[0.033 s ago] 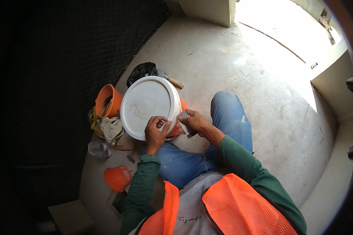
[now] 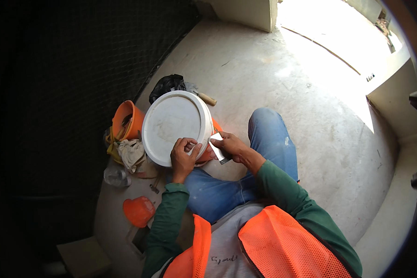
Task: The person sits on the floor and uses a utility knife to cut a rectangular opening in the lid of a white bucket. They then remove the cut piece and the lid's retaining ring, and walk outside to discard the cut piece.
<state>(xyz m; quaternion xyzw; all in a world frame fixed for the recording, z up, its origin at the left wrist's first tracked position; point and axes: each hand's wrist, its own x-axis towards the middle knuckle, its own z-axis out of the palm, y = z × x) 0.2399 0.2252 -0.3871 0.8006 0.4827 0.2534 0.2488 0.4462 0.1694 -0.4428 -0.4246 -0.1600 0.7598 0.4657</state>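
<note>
A bucket with a round white lid (image 2: pixel 171 123) stands just in front of me, against my bent leg. My left hand (image 2: pixel 184 157) lies at the near right rim of the lid, fingers curled and thumb toward the index finger; whether something thin is between them is hard to see. To the right of the rim, my right hand (image 2: pixel 231 147) is closed around a flat metal blade (image 2: pixel 218 146), shiny with a dark lower end. Part of an orange bucket (image 2: pixel 216 126) shows behind the blade, beside the lid.
Left of the lid are an orange bucket (image 2: pixel 127 118) with things inside, a pale rag (image 2: pixel 132 154), a clear plastic container (image 2: pixel 117 177) and a hammer-like tool (image 2: pixel 154 186). An orange container (image 2: pixel 139 211) lies nearer. A black bag (image 2: pixel 167 86) and wooden handle (image 2: pixel 207 98) sit beyond. Dark netting (image 2: pixel 102 55) borders the left.
The metal blade in my right hand has tilted and its face now catches bright light. My left hand stays almost where it was at the rim.
</note>
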